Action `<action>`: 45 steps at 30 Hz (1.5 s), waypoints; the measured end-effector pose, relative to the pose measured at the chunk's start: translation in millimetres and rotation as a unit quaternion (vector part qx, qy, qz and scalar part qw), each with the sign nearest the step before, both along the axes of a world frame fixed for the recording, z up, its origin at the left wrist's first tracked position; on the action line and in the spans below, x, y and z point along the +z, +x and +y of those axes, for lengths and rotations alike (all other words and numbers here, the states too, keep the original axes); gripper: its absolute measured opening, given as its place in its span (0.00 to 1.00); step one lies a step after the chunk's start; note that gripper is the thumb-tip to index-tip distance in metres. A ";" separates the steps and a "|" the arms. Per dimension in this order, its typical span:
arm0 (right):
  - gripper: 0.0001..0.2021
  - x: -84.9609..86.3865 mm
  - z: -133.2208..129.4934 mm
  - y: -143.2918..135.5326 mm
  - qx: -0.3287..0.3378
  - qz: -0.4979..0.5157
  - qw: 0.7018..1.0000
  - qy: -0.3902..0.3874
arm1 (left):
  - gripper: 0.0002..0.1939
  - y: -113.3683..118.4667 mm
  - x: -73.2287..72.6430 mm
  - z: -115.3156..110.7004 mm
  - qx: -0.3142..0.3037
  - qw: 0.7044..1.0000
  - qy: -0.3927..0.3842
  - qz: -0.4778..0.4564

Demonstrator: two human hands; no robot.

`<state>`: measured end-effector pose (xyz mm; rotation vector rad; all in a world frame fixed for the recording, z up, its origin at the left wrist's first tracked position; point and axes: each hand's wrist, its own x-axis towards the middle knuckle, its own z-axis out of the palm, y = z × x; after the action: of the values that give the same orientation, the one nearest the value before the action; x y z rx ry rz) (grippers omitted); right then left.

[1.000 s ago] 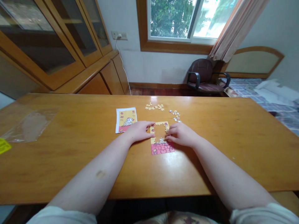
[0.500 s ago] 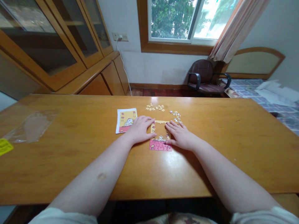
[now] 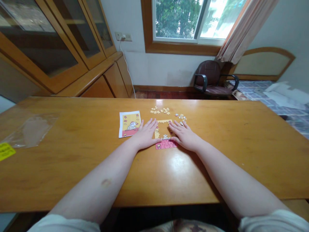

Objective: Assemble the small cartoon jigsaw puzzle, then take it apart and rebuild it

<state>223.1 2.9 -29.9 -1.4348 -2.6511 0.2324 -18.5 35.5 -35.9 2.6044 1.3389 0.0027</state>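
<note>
Between my hands on the table lies a partly joined jigsaw puzzle (image 3: 166, 144), with pink rows at the near side and a thin yellow border round a bare middle. My left hand (image 3: 147, 133) lies flat along its left edge, fingers outstretched and thumb at the pink part. Spread along the right edge is my right hand (image 3: 184, 135), its thumb also by the pink rows and its fingers covering part of the border. Loose yellow puzzle pieces (image 3: 160, 111) sit beyond the puzzle. More loose pieces (image 3: 181, 118) lie just past my right fingertips.
A picture card (image 3: 129, 124) showing a white cartoon animal lies left of my left hand. At the table's left is a clear plastic bag (image 3: 33, 130) with a yellow label (image 3: 6, 151). An office chair (image 3: 212, 79) stands beyond the wooden table (image 3: 241, 154).
The joined puzzle has slid a little away from me and turned slightly, with both hands still against its sides. My left fingers have straightened and point farther forward.
</note>
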 end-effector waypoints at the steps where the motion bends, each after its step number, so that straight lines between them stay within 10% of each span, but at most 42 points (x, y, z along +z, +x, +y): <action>1: 0.31 -0.1 -1.0 -0.2 0.003 0.003 1.000 0.001 | 0.48 -0.4 -0.4 0.0 -0.002 1.000 -0.001 0.001; 29: 0.22 14.8 -9.8 -6.0 0.063 0.052 0.997 -0.012 | 0.49 0.6 -0.5 0.1 -0.003 1.000 -0.023 0.016; 37: 0.27 -10.8 24.6 16.1 -0.193 0.082 0.976 0.051 | 0.46 -0.9 1.3 0.8 0.021 0.999 -0.036 -0.014; 45: 0.30 -20.7 34.6 14.0 -0.168 0.053 0.983 0.053 | 0.44 0.0 0.8 2.2 0.032 0.999 -0.029 -0.031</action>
<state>237.1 37.4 -50.6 -1.7468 -2.2567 0.1274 -18.5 37.7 -35.1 2.4911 1.3800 0.0525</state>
